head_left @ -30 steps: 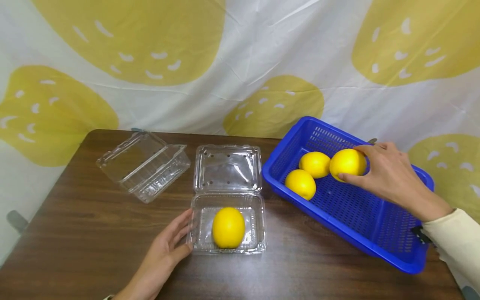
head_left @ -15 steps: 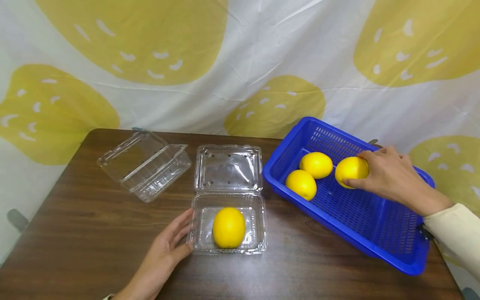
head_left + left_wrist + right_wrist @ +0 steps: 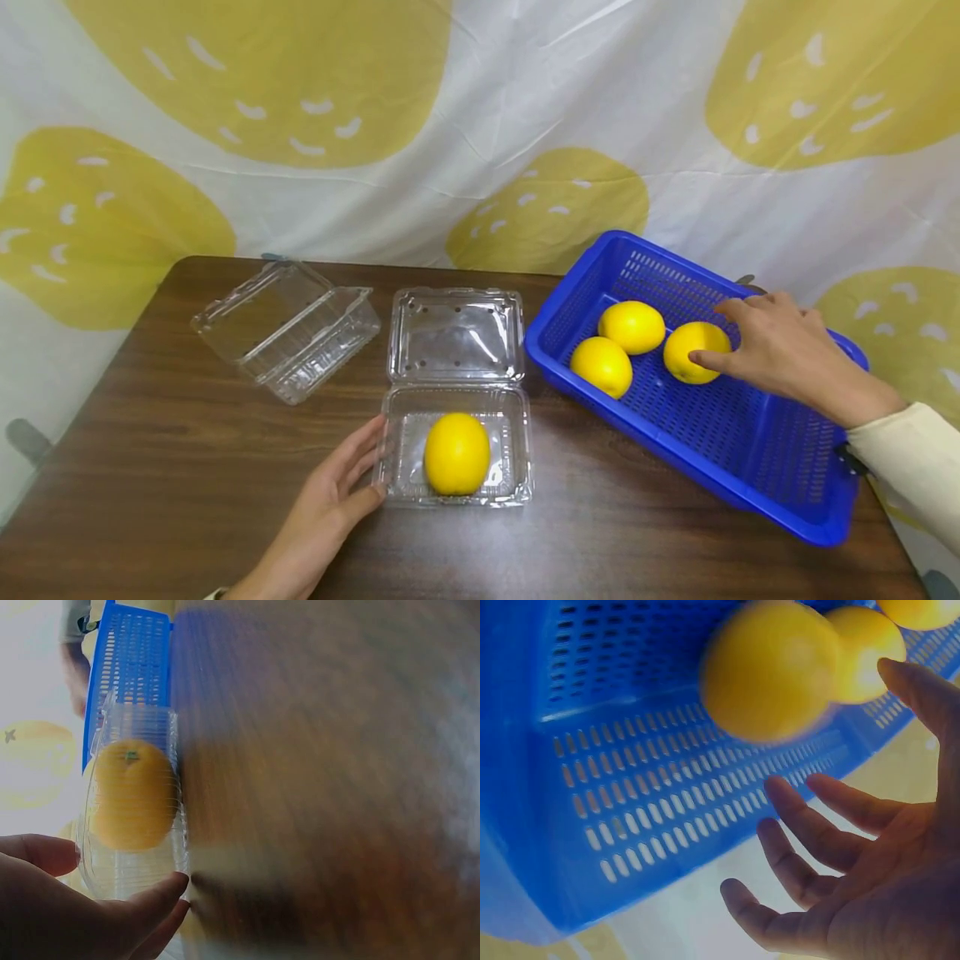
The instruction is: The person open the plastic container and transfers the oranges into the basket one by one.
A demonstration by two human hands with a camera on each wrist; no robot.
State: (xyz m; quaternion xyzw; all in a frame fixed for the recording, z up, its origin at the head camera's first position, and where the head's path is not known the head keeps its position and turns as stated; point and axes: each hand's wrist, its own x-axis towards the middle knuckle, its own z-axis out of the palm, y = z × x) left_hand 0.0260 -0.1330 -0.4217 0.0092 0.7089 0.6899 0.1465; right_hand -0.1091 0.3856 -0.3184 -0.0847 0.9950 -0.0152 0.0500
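Observation:
In the head view, my right hand (image 3: 787, 346) is over the blue basket, beside a yellow-skinned orange (image 3: 686, 358) resting inside. Its thumb overlaps the fruit there, but the right wrist view shows the fingers (image 3: 799, 859) spread and apart from the nearest orange (image 3: 769, 671). Two more oranges (image 3: 632, 327) lie at the basket's left end. At the left wall of an opened clear plastic clamshell box (image 3: 517, 433), my left hand (image 3: 322, 500) rests relaxed fingertips and thumb on it. One orange (image 3: 457, 454) sits in that box, seen through its wall in the left wrist view.
The blue basket (image 3: 712, 475) stands slantwise on the right of the brown table (image 3: 187, 492). A second clear clamshell box (image 3: 307, 342) lies open at the back left. Behind the table hangs a patterned cloth (image 3: 540, 100).
My right hand has lowered an orange to the basket floor, a little right of its former spot, and let go of it. My left hand has stayed at the box.

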